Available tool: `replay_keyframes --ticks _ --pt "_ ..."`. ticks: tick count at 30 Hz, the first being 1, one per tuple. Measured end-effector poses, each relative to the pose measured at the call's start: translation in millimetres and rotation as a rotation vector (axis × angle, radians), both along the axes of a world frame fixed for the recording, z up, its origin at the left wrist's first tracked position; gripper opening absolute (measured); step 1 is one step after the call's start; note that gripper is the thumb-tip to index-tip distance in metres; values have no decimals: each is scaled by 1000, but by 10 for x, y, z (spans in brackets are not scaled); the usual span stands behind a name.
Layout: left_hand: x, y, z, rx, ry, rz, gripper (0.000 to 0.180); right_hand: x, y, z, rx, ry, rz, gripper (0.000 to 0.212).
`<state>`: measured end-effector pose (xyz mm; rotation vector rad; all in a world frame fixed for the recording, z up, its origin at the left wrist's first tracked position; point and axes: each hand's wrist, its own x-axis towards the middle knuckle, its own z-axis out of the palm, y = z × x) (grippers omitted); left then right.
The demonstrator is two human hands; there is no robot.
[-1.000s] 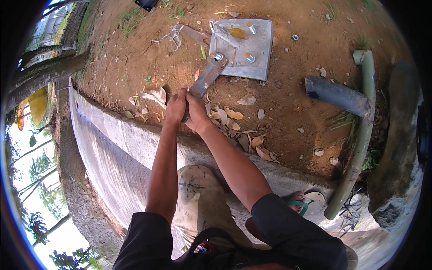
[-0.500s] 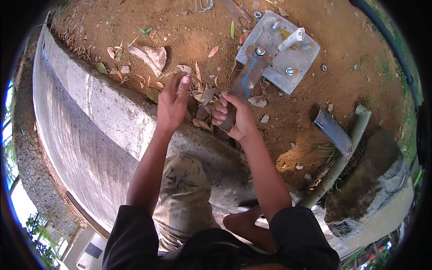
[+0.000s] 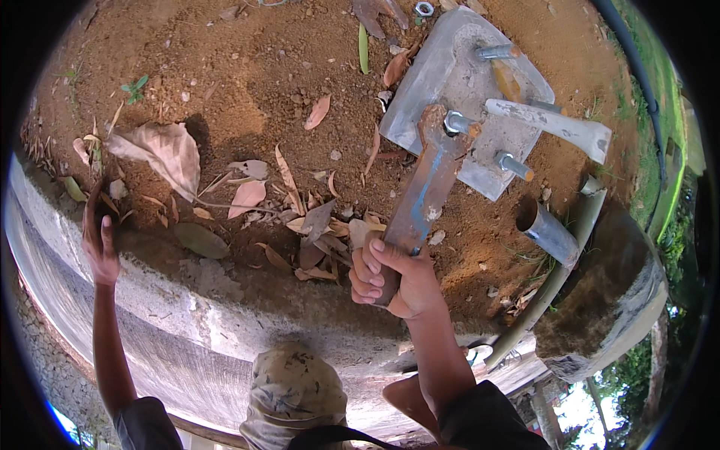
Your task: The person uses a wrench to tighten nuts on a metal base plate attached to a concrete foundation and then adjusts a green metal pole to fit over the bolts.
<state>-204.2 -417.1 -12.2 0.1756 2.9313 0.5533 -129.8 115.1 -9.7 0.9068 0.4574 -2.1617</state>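
My right hand (image 3: pixel 397 279) is closed around the near end of a rusty flat spanner (image 3: pixel 421 196) with blue paint marks. The spanner's far end lies against the nut (image 3: pixel 454 122) on a threaded bolt; whether its jaw fully surrounds the nut I cannot tell. That bolt stands in a grey concrete block (image 3: pixel 417 84), which has several upright bolts and a whitish pipe (image 3: pixel 551 124) sticking out of it. Far to the left, my left hand (image 3: pixel 103 249) is open over the concrete edge beside dry leaves, its fingers stretched out and holding nothing.
A low concrete wall (image 3: pixel 217 326) curves between me and the soil. Dry leaves (image 3: pixel 161 154) lie about. To the right are a short grey pipe (image 3: pixel 551 236), a longer pipe (image 3: pixel 536 304) and a large rock (image 3: pixel 607 300). A loose nut (image 3: pixel 424 9) lies beyond the block.
My left hand has moved away to the left from near my right hand. My right hand keeps its grip on the spanner. The view has shifted and the block appears larger.
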Motion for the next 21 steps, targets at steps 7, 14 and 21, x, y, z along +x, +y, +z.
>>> replay_keyframes --ticks 7,14,21 --pt "15 -113 49 24 -116 7 70 -35 -79 -46 -32 -6 -104 40" --pt "-15 -62 47 -39 -157 -43 69 -5 -117 -143 -69 5 -247 25" --pt "-69 7 31 26 -148 -4 66 -6 -178 -191 -60 8 -259 26"
